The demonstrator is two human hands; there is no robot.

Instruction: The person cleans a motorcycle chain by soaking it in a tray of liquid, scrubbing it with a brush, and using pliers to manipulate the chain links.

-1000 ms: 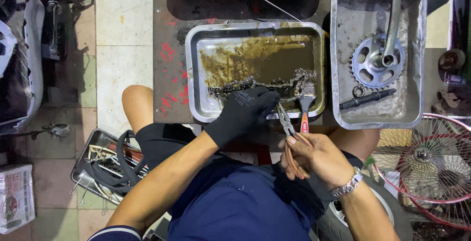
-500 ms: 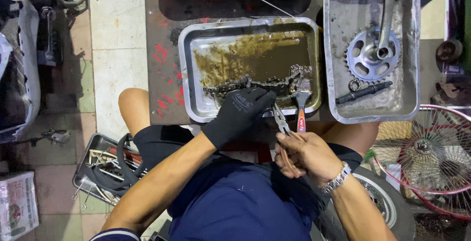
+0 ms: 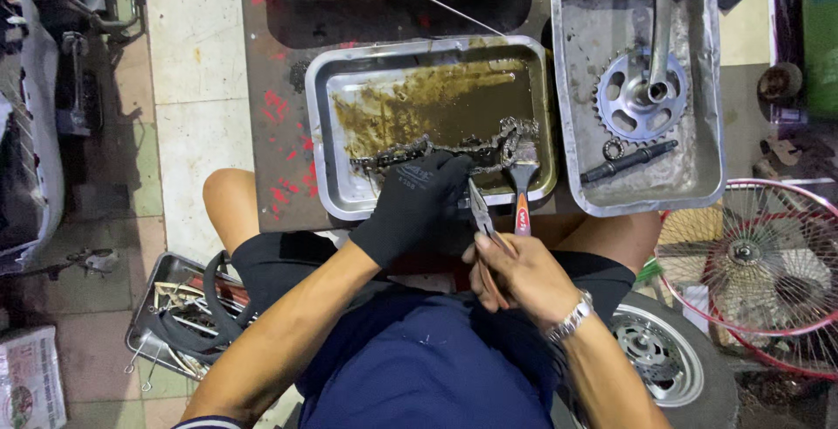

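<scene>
Centrally, the gloved left hand curls its grip closed on the greasy chain at the near rim of the oily metal tray. Just right of it, the bare right hand wraps tight around pliers. A brush overhangs that tray's edge. At upper right a second tray holds a crank; both sit on the dark tabletop, with pale floor tiles open at left.

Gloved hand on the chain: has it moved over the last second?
No. The left hand stays on the chain at the tray's near rim. The right hand holds pliers beside it.
</scene>
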